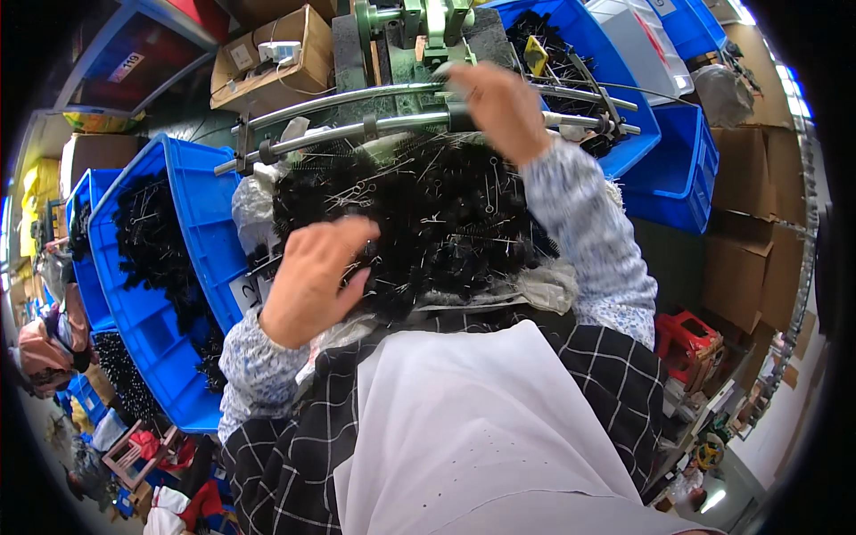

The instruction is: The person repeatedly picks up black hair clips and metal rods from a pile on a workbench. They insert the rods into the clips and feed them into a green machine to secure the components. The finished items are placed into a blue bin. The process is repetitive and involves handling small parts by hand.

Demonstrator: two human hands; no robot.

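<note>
Brushes (437, 209), black, wire-stemmed, heaped between both arms, just short of metal rods (410, 121). Left hand (319, 278) over their left side, thumb and fingers apart, nothing gripped. Right hand (501, 105) at rods, blurred; can't tell if gripping.

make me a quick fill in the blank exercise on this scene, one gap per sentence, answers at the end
1. The person's hand nearer the green metal machine is the ____ one.
2. The small thin wire brushes piled near the other hand have ____ bristles.
3. The long rectangular plastic bin left of that pile is coloured ____.
4. In the picture, the brown cardboard box stands to the ____ of the machine.

Missing words: right; black; blue; left
</note>
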